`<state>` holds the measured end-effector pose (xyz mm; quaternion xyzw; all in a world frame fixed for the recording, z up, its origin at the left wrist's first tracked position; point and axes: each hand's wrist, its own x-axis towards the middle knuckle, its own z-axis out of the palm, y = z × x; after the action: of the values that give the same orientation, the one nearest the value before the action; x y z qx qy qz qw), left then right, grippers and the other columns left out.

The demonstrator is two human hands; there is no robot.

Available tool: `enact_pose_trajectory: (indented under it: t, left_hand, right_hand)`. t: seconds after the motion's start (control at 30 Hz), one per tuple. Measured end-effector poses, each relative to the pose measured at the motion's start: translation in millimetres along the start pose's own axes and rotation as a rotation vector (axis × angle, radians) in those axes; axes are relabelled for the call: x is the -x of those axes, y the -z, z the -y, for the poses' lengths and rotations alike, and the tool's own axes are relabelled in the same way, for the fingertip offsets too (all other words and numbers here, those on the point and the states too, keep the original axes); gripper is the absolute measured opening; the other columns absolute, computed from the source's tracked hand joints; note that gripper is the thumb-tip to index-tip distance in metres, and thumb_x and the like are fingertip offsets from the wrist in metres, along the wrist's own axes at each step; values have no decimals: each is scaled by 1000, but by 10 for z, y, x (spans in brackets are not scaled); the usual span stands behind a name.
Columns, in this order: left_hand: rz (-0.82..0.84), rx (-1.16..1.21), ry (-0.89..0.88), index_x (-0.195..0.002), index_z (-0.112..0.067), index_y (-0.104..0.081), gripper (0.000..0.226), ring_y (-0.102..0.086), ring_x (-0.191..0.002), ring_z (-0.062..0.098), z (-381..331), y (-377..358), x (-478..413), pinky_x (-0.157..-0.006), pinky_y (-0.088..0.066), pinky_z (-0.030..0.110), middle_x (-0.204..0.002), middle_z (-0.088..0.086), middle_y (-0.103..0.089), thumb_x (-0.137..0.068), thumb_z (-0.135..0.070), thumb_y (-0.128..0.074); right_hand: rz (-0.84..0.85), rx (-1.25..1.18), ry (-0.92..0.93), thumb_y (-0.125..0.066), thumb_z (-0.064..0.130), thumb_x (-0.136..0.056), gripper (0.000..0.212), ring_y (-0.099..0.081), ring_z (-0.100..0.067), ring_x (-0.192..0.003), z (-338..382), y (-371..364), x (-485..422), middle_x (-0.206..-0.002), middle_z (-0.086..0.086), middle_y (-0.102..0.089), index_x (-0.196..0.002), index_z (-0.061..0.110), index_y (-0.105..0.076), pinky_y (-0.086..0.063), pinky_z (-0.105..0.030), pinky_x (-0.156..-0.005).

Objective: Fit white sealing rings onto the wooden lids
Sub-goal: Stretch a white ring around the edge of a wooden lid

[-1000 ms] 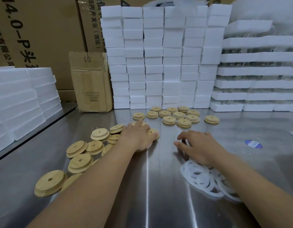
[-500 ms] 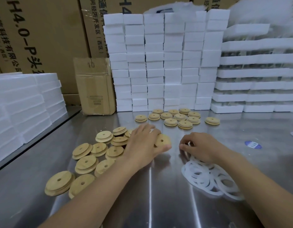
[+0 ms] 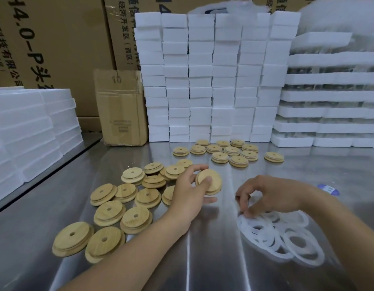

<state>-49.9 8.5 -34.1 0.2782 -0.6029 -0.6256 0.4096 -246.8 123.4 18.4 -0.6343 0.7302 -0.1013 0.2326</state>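
Brushed steel table (image 3: 203, 265), white foam blocks (image 3: 213, 80) stacked behind. Centre frame: left hand (image 3: 188, 194) grips a round, tilted wooden lid (image 3: 213, 179), thumb on its face. Right hand (image 3: 272, 196), fingers curled down, pinches a thin flat sealing ring (image 3: 248, 217) at the edge of the ring pile (image 3: 291, 242), lower right. Loose lids (image 3: 119, 206) at left.

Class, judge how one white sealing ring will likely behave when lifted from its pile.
Probably floppy: the sealing rings are thin, flat bands. Likely light: the right hand pinches one with fingertips alone. Overlapping neighbours may drag along.
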Motion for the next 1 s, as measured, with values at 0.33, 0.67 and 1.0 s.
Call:
enact_pose_trajectory:
  t: [0.33, 0.67, 1.0]
  left_hand:
    - [54, 173, 96, -118, -22, -79, 34, -64, -103, 25, 17, 32, -78, -78, -67, 41, -119, 14, -59, -105, -1, -55]
    - [316, 57, 53, -124, -29, -78, 52, -75, -112, 28, -37, 35, -19, -92, -64, 55, -125, 12, -74, -79, -7, -61]
    - [236, -329, -229, -135, -28, -66, 29, -74, -102, 12, 155, -2, -114, -88, -60, 35, -108, -2, -80, -106, -22, -65]
  right_hand:
    - [36, -124, 7, -86, 26, -85, 11, -57, 15, -116, -64, 34, 32, -122, 27, -68, -86, 26, -75, -41, -21, -101]
    - [-313, -520, 280, -86, 25, -87, 13, -64, -18, -81, 138, -160, -137, -88, -12, -74, -88, 16, -77, -50, -30, -80]
    - [-610, -460, 329, -83, 17, -89, 6, -71, -15, -81, 115, -244, -269, -85, 1, -77, -86, 17, -77, -54, -23, -80]
